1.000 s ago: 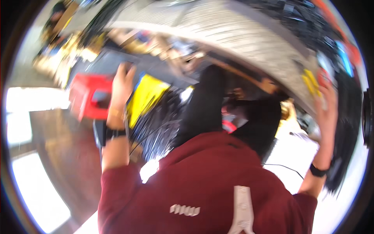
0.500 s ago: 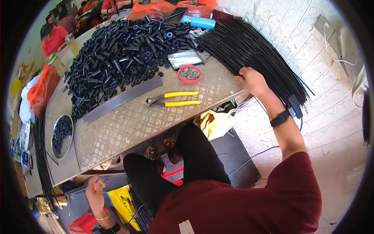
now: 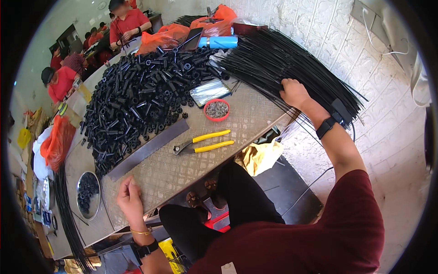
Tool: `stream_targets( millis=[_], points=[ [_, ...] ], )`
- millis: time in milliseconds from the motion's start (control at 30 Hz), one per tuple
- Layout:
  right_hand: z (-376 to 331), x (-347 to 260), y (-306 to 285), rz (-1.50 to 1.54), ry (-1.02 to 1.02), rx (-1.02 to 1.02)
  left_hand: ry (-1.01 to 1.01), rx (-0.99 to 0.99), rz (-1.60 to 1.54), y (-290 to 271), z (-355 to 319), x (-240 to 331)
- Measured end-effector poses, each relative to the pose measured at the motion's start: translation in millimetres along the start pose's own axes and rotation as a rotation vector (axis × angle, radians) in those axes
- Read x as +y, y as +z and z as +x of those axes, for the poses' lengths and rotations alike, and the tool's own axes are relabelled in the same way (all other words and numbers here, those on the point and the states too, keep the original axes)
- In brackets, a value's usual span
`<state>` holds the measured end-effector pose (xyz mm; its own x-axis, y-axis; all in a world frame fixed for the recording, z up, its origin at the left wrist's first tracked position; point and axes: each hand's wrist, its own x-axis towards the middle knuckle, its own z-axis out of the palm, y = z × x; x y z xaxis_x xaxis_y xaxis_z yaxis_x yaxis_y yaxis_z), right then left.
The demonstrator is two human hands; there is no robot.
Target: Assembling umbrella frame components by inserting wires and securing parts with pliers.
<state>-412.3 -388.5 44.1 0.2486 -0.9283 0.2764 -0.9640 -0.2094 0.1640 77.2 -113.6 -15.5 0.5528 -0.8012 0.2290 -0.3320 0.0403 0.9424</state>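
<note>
My right hand point(image 3: 294, 92) rests on a large bundle of thin black rods point(image 3: 292, 64) fanned across the far right corner of the metal table point(image 3: 182, 169), fingers curled into the strands. My left hand point(image 3: 130, 197) sits at the table's near edge, fingers loosely curled, holding nothing that I can see. Between the hands lie yellow-handled pliers point(image 3: 205, 141) and a flat grey metal bar point(image 3: 148, 149). A big heap of short black plastic tubes point(image 3: 141, 98) covers the table's middle.
A small red dish of tiny metal parts point(image 3: 217, 109) stands by a clear packet point(image 3: 210, 91). A round steel bowl point(image 3: 88, 194) holds black pieces at the left. Orange bags point(image 3: 164, 34), a blue cylinder point(image 3: 218, 42) and seated people in red shirts point(image 3: 125, 20) lie beyond.
The view swung from a blurred downward look at the floor up to the table. My left hand rose from below the table onto its near edge. My right hand stays on the rod bundle.
</note>
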Motion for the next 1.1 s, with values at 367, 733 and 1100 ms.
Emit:
stream_targets(
  millis=[367,733,1100],
  points=[
    [45.6,14.1,-51.7,0.274,0.101,0.236,-0.028,0.036,-0.057,-4.7,1.2,-1.5],
    [108.9,-4.4,-143.9,0.915,0.215,-0.004,-0.075,0.026,-0.147,-7.6,0.8,-2.4],
    [115.3,-63.7,-199.2,1.44,0.055,0.804,-0.077,0.038,-0.208,-7.9,1.7,-4.5]
  ],
)
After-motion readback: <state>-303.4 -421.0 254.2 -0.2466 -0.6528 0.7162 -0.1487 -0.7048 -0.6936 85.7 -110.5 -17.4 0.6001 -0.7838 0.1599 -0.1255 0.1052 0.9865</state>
